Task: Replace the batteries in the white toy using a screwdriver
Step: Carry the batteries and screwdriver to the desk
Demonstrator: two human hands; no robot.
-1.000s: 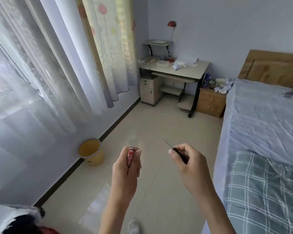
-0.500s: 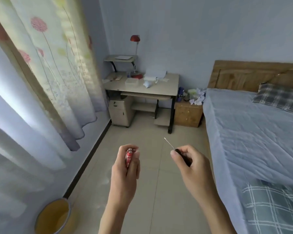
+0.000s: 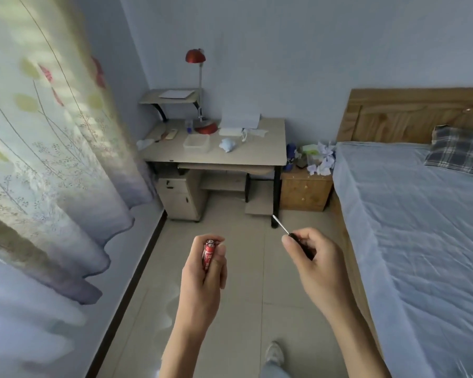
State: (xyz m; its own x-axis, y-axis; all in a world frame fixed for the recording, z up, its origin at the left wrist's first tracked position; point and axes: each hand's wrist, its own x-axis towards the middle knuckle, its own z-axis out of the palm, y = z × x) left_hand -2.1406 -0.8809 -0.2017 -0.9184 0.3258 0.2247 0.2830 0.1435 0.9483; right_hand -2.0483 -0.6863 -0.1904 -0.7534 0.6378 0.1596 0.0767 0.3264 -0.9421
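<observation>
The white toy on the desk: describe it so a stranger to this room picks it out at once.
Go to the light desk against the far wall, between the curtain and the wooden nightstand. On its top, just right of the clear plastic box, lies the white toy. It is a rounded, faintly bluish lump; its nearest neighbours are flat or boxy.

Glossy red batteries (image 3: 208,253), thin metal screwdriver (image 3: 285,231) shaft, wooden headboard (image 3: 410,115)
</observation>
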